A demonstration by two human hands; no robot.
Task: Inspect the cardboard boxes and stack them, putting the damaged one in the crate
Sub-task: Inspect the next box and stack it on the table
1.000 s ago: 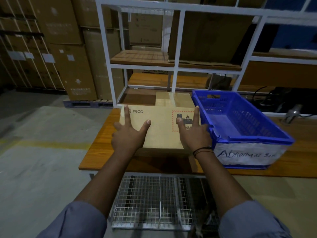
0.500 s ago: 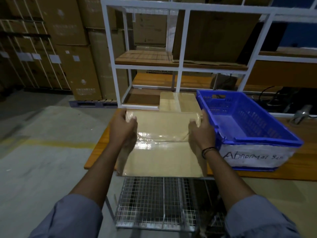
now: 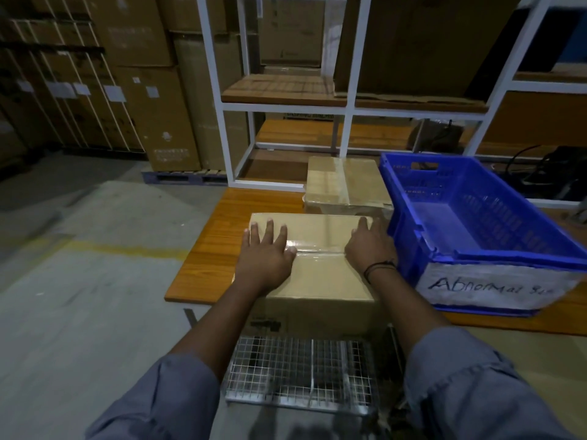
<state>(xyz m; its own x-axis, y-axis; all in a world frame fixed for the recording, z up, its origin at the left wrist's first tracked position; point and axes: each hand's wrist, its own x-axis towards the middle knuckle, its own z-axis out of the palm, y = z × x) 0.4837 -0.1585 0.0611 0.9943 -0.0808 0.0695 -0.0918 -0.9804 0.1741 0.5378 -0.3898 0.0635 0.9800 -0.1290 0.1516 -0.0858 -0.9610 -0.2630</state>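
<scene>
While both hands lie on top of it, the near cardboard box (image 3: 320,281) sits at the front edge of the wooden counter (image 3: 209,246), its taped top facing up. The left hand (image 3: 266,255) presses flat on the left part of the lid, its fingers (image 3: 269,230) straight and spread wide, gripping nothing. The right hand (image 3: 370,246) rests on the right part of the lid, fingers extended and laid close together, also holding nothing; a dark band (image 3: 379,266) circles that wrist. A glossy strip of clear tape (image 3: 320,249) runs across the lid between the two hands.

Behind this box, touching or nearly touching its far side (I cannot tell which), stands a second cardboard box (image 3: 344,182), also taped over the top. The blue crate (image 3: 476,258) stands on the counter just to the right of both boxes, with a white handwritten label (image 3: 489,287) on its near wall that begins "Abnormal". The right hand is close to the crate's left wall.

Below the counter's near edge is a wire mesh rack (image 3: 298,376). A white metal shelf frame (image 3: 222,106) rises behind the counter, and large stacked cartons (image 3: 152,106) fill the left background.
</scene>
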